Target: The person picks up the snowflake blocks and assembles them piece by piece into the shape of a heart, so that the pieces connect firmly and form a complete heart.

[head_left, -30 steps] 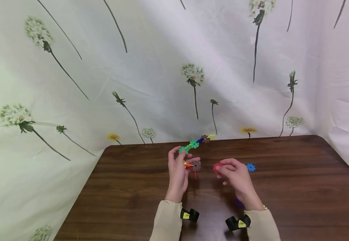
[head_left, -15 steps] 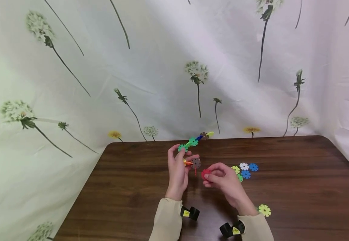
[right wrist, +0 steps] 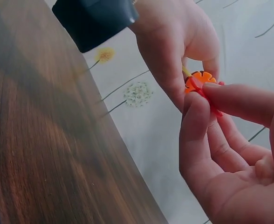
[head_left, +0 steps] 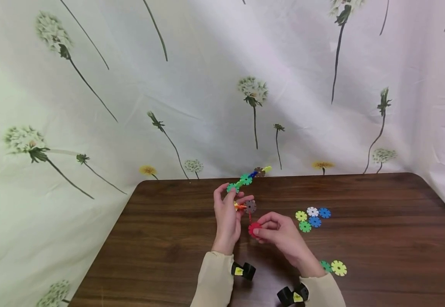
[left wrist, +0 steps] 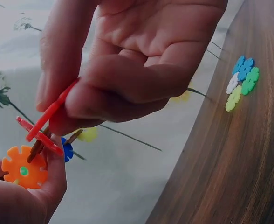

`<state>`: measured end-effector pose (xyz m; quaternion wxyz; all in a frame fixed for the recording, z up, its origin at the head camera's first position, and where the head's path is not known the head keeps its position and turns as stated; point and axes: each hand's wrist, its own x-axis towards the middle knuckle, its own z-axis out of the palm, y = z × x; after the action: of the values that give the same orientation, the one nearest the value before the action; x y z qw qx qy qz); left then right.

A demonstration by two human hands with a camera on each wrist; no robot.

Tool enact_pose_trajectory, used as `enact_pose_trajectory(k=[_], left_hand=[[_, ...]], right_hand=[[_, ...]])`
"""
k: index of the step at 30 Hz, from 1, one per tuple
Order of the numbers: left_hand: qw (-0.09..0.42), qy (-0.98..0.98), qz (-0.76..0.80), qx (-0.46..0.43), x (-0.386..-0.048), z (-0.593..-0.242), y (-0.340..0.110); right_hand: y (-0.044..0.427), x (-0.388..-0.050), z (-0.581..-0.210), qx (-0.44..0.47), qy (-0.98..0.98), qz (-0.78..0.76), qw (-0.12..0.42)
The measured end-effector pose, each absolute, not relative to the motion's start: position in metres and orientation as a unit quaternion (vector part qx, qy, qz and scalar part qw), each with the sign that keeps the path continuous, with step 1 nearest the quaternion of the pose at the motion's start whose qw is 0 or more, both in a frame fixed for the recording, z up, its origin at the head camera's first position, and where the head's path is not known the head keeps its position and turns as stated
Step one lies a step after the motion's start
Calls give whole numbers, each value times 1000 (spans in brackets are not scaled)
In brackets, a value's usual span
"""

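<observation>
From my end, I have the right hand (head_left: 280,235) pinching a red disc (head_left: 254,230) between thumb and fingers, with its notched rim brought up against a second red disc (left wrist: 38,134) that stands edge-on. Seen from the left wrist, the two cross at their rims, though I can't tell whether the slots have seated. The left hand (head_left: 226,219), to the left, grips the chain of slotted discs (head_left: 246,179), its thumb on a teal disc. The chain's lower end runs from an orange disc (left wrist: 25,168) to a grey-brown disc (head_left: 250,207) and then to that second red one; its other end slants far and right to a brown disc (head_left: 260,172) and a yellow tip (head_left: 268,169). I judge the step in hand to be joining the pinched disc onto this lower end. The next move calls for lining up notch with notch at right angles and pushing home while the left hand steadies the chain. To the right on the table (head_left: 161,238) lie five loose discs (head_left: 315,221) in a cluster; nearer, just beside the right forearm, are a green disc (head_left: 325,266) and a yellow-green one (head_left: 338,268).
</observation>
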<state>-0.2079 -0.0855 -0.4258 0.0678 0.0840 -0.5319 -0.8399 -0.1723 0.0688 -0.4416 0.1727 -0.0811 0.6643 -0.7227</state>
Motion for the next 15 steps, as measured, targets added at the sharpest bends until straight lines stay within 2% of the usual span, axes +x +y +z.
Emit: enact_pose_trajectory(k=[15], left_hand=[[79, -521, -846, 84, -208, -426, -83]], right_hand=[[62, -174, -444, -49, 640, -748, 170]])
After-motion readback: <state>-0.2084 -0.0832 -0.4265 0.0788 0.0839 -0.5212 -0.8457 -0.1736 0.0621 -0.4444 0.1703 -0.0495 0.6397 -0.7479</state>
